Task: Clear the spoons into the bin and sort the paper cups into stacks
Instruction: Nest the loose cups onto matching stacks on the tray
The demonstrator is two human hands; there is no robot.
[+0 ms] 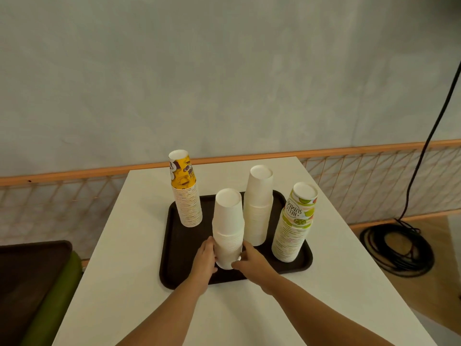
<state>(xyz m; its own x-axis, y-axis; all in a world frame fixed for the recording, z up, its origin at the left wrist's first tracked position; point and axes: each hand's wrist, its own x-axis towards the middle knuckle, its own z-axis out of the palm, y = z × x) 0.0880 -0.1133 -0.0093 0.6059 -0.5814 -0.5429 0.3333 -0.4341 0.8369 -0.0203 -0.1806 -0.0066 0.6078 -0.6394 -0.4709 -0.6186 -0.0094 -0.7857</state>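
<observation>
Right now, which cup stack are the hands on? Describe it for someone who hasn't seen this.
A dark tray on the white table carries four cup stacks. It is the front white stack, nearest the camera, gripped at its base by the left hand and right hand. The other white stack stands behind it, untouched; the rest are printed.

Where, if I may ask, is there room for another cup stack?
Bare tray lies left of the near white stack, before the yellow stack; the table left of the tray is bare. Crowded: between far white stack and lime stack.

head view looks forward and down, close over the table (pixel 139 283).
</observation>
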